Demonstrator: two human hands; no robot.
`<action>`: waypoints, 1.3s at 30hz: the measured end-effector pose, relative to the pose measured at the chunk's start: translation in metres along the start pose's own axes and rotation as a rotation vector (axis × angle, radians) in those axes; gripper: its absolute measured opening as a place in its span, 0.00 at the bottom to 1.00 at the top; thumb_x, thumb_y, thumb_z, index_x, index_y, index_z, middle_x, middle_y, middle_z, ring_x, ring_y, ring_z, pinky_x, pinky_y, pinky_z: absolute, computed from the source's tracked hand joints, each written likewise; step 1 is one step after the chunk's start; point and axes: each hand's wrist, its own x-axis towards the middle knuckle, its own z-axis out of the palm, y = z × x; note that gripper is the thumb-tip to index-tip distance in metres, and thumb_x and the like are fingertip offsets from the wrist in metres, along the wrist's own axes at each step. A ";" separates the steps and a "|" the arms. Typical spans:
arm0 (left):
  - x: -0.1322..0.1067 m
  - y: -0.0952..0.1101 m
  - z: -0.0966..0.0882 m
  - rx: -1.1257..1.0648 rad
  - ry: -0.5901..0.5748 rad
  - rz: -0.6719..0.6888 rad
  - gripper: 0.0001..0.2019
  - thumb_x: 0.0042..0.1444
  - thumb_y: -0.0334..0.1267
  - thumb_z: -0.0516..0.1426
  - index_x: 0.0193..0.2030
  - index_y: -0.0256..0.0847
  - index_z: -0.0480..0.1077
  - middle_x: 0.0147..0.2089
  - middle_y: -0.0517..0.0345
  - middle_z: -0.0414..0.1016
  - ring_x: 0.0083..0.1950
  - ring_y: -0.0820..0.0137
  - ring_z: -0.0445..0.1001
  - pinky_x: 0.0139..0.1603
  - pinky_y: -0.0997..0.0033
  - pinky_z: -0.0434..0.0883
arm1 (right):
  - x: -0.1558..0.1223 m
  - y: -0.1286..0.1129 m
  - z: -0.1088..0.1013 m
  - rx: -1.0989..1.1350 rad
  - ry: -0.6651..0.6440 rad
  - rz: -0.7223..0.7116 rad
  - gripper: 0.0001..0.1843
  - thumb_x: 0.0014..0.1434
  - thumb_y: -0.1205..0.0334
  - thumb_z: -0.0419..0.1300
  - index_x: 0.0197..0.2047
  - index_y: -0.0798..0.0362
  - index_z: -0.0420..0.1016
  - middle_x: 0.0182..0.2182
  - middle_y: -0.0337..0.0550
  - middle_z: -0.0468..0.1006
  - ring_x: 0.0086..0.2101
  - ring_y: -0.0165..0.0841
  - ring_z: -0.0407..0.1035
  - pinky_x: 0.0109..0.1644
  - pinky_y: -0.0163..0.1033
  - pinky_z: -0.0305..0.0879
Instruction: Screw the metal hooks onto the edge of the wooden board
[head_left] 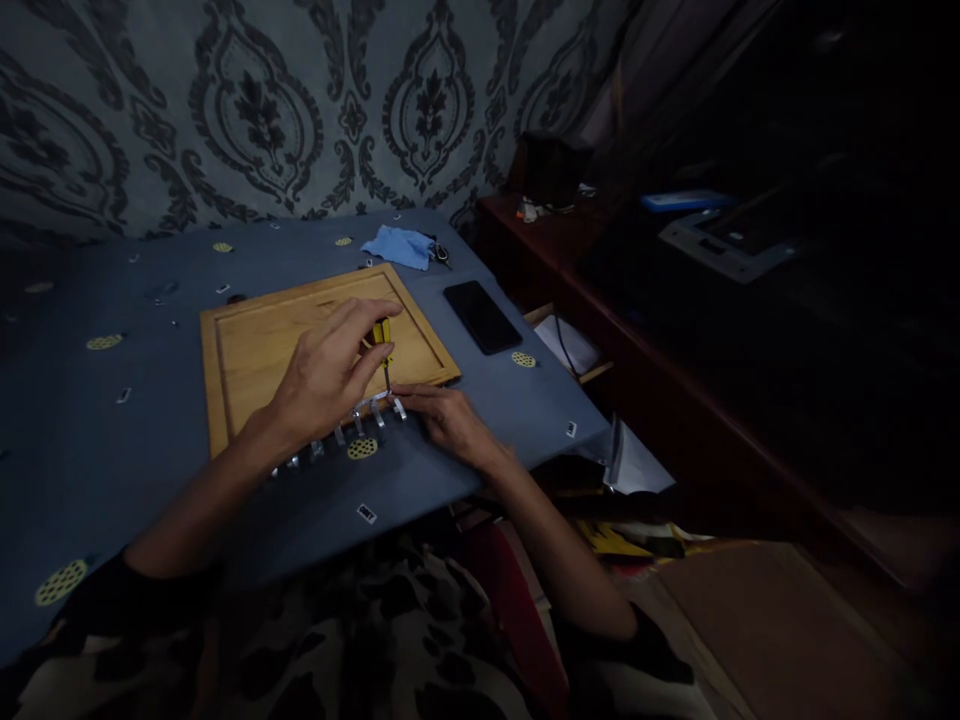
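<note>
My left hand is closed around the handle of a small yellow and black screwdriver, thumb on one side and fingers on the other. The screwdriver stands nearly upright, its shaft pointing down at the right end of a metal hook rail. This rail lies along the near edge of a wooden board, with several shiny hooks hanging toward me. At the same end, my right hand pinches or presses the rail with its fingertips, close to the screwdriver's tip. The screw itself is too small to make out.
Beneath the board is a blue patterned tablecloth. A black phone lies right of the board. Behind it are a light blue cloth and some keys. A dark reddish cabinet runs along the right, with an open drawer.
</note>
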 end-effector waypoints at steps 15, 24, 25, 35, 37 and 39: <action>0.005 0.004 -0.015 0.072 0.004 -0.031 0.13 0.66 0.34 0.57 0.56 0.40 0.71 0.52 0.54 0.80 0.43 0.69 0.79 0.44 0.70 0.78 | 0.000 -0.002 -0.002 0.036 -0.005 -0.006 0.39 0.54 0.87 0.51 0.60 0.44 0.80 0.61 0.42 0.79 0.60 0.36 0.74 0.67 0.49 0.71; 0.002 0.000 -0.005 0.034 0.018 0.032 0.14 0.65 0.30 0.58 0.57 0.38 0.71 0.53 0.52 0.80 0.46 0.70 0.80 0.46 0.73 0.78 | 0.000 -0.002 -0.002 0.032 -0.010 -0.007 0.40 0.53 0.87 0.49 0.59 0.46 0.80 0.61 0.42 0.79 0.61 0.36 0.74 0.67 0.48 0.70; 0.001 0.000 -0.004 0.028 0.015 0.038 0.14 0.65 0.29 0.58 0.57 0.38 0.71 0.53 0.52 0.80 0.47 0.69 0.80 0.47 0.72 0.78 | 0.000 -0.002 -0.002 0.031 -0.010 -0.009 0.39 0.53 0.87 0.49 0.59 0.46 0.80 0.61 0.42 0.79 0.60 0.36 0.74 0.67 0.48 0.70; 0.000 -0.001 -0.001 0.026 -0.005 0.072 0.14 0.66 0.29 0.57 0.58 0.38 0.70 0.50 0.53 0.78 0.47 0.69 0.78 0.46 0.72 0.77 | 0.000 0.000 -0.001 0.023 0.006 -0.026 0.38 0.52 0.86 0.49 0.59 0.48 0.81 0.60 0.43 0.80 0.60 0.35 0.75 0.66 0.47 0.71; 0.000 -0.001 0.000 0.032 -0.007 0.075 0.14 0.66 0.30 0.57 0.58 0.38 0.70 0.50 0.53 0.78 0.45 0.70 0.78 0.45 0.72 0.77 | 0.000 0.000 0.000 0.021 0.003 -0.033 0.38 0.52 0.86 0.49 0.58 0.49 0.81 0.60 0.44 0.80 0.60 0.36 0.75 0.66 0.46 0.71; 0.000 -0.002 0.001 0.044 -0.008 0.073 0.15 0.66 0.29 0.58 0.58 0.37 0.70 0.49 0.53 0.78 0.43 0.71 0.78 0.45 0.72 0.77 | 0.000 0.001 -0.001 0.020 0.001 -0.032 0.39 0.52 0.86 0.49 0.58 0.48 0.81 0.60 0.43 0.79 0.59 0.35 0.75 0.66 0.45 0.71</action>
